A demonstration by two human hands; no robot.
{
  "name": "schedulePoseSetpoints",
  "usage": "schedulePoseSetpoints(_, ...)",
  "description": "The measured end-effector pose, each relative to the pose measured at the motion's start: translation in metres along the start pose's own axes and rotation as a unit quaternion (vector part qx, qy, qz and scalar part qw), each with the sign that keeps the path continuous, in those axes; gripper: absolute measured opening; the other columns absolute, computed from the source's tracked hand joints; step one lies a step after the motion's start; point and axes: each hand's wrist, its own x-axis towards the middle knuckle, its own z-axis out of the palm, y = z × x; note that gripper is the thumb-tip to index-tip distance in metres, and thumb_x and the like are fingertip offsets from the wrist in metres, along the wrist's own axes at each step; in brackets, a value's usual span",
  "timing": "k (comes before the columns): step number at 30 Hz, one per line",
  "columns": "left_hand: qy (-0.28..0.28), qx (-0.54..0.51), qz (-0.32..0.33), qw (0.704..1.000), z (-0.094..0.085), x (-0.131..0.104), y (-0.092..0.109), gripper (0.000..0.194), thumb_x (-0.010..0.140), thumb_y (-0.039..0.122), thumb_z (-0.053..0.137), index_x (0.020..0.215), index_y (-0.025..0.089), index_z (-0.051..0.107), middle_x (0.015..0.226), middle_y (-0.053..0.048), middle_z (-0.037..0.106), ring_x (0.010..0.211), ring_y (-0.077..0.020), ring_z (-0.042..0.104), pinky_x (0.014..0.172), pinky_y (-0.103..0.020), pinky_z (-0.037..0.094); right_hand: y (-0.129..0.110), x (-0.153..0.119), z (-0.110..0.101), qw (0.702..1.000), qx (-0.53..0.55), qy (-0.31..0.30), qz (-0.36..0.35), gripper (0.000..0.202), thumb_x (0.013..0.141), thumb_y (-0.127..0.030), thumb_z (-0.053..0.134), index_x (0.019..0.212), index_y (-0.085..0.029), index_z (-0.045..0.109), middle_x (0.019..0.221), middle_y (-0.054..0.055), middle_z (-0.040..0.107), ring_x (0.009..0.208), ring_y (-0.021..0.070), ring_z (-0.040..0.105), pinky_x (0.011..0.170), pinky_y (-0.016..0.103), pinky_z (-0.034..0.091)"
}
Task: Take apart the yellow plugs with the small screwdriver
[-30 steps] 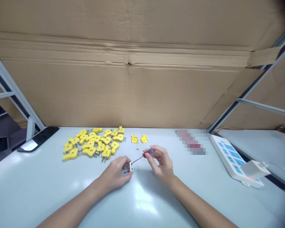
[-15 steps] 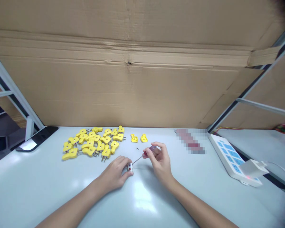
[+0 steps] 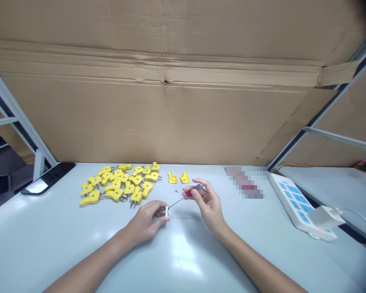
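White plug core (image 3: 167,212): small hard block with metal parts showing on its left side, held over the middle of the counter, well in from the far edge.
Screwdriver (image 3: 191,192): slim metal shaft, rounded red and purple handle; its tip meets the core's upper end.
Yellow plugs (image 3: 114,185): curved plastic bodies with metal pins, loosely heaped toward the far edge, left of centre.
Yellow shells (image 3: 172,178): two hollow pieces, side by side near the far edge.
Left hand (image 3: 148,221): knuckles up, thumb and fingers pinching the core.
Right hand (image 3: 210,205): fingers curled around the screwdriver handle, forefinger arched.
Counter (image 3: 140,264): smooth, pale blue-grey, glossy with reflected light.
Cardboard (image 3: 183,126): brown, creased, standing behind the far edge between slanting metal bars (image 3: 293,146).
Power strip (image 3: 293,197): white with blue sockets, along the right edge, a white charger (image 3: 325,217) plugged in.
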Motion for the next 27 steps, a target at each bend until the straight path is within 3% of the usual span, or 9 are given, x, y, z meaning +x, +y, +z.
schedulePoseSetpoints(3, 0.004, 0.006, 0.012, 1.000, 0.001, 0.000, 0.000, 0.022, 0.085, 0.028, 0.057, 0.104, 0.018, 0.061, 0.090, -0.007, 0.067, 0.080, -0.0196, 0.064, 0.078, -0.031, 0.052, -0.002, 0.002, -0.002, 1.000, 0.002, -0.023, 0.011, 0.035, 0.083, -0.047, 0.064, 0.108, -0.024, 0.055, 0.092, 0.007, 0.071, 0.078, 0.0206, 0.070, 0.073, 0.043, 0.061)
schedulePoseSetpoints(5, -0.002, 0.010, 0.018, 1.000, 0.001, -0.001, 0.001, 0.022, 0.085, 0.027, 0.056, 0.104, 0.018, 0.061, 0.091, -0.008, 0.067, 0.082, -0.0201, 0.064, 0.078, -0.032, 0.052, -0.003, 0.002, -0.001, 1.000, -0.006, -0.004, 0.010, 0.035, 0.082, -0.047, 0.065, 0.107, -0.024, 0.058, 0.094, 0.006, 0.068, 0.076, 0.0199, 0.069, 0.069, 0.041, 0.061)
schedulePoseSetpoints(11, -0.033, 0.023, 0.053, 0.998, 0.000, -0.004, 0.003, 0.024, 0.087, 0.024, 0.053, 0.108, 0.016, 0.060, 0.097, -0.011, 0.067, 0.087, -0.0217, 0.063, 0.081, -0.033, 0.052, -0.008, -0.001, 0.003, 0.997, -0.067, 0.045, 0.006, 0.034, 0.078, -0.042, 0.070, 0.104, -0.021, 0.064, 0.067, -0.002, 0.060, 0.063, 0.0174, 0.065, 0.068, 0.037, 0.058)
schedulePoseSetpoints(14, -0.030, 0.013, 0.053, 0.998, -0.002, -0.005, 0.003, 0.025, 0.088, 0.025, 0.053, 0.110, 0.017, 0.059, 0.097, -0.011, 0.067, 0.086, -0.0212, 0.063, 0.080, -0.032, 0.052, -0.009, 0.000, 0.002, 0.997, -0.020, 0.065, 0.025, 0.043, 0.073, -0.042, 0.075, 0.107, -0.022, 0.058, 0.063, -0.004, 0.060, 0.063, 0.0189, 0.067, 0.068, 0.039, 0.059)
schedulePoseSetpoints(17, -0.030, 0.002, 0.063, 0.998, -0.003, -0.005, 0.003, 0.026, 0.088, 0.025, 0.053, 0.112, 0.018, 0.059, 0.096, -0.010, 0.067, 0.086, -0.0210, 0.063, 0.080, -0.032, 0.051, -0.011, 0.003, 0.000, 0.995, 0.034, 0.078, 0.044, 0.043, 0.068, -0.041, 0.079, 0.097, -0.023, 0.053, 0.062, -0.006, 0.061, 0.061, 0.0197, 0.069, 0.064, 0.040, 0.061)
schedulePoseSetpoints(20, -0.029, -0.001, 0.072, 0.997, -0.004, -0.006, 0.004, 0.026, 0.088, 0.024, 0.053, 0.112, 0.018, 0.060, 0.095, -0.009, 0.067, 0.085, -0.0210, 0.063, 0.080, -0.032, 0.051, -0.011, 0.005, -0.001, 0.995, 0.044, 0.074, 0.048, 0.040, 0.066, -0.041, 0.081, 0.087, -0.022, 0.052, 0.064, -0.004, 0.064, 0.062, 0.0211, 0.071, 0.063, 0.040, 0.062)
schedulePoseSetpoints(27, -0.031, -0.009, 0.070, 0.997, -0.006, -0.008, 0.008, 0.024, 0.088, 0.025, 0.055, 0.110, 0.017, 0.061, 0.092, -0.009, 0.068, 0.082, -0.0199, 0.063, 0.079, -0.030, 0.051, -0.011, 0.004, -0.002, 0.995, 0.052, 0.073, 0.053, 0.039, 0.065, -0.041, 0.081, 0.085, -0.021, 0.054, 0.062, -0.005, 0.062, 0.061, 0.0223, 0.071, 0.063, 0.042, 0.062)
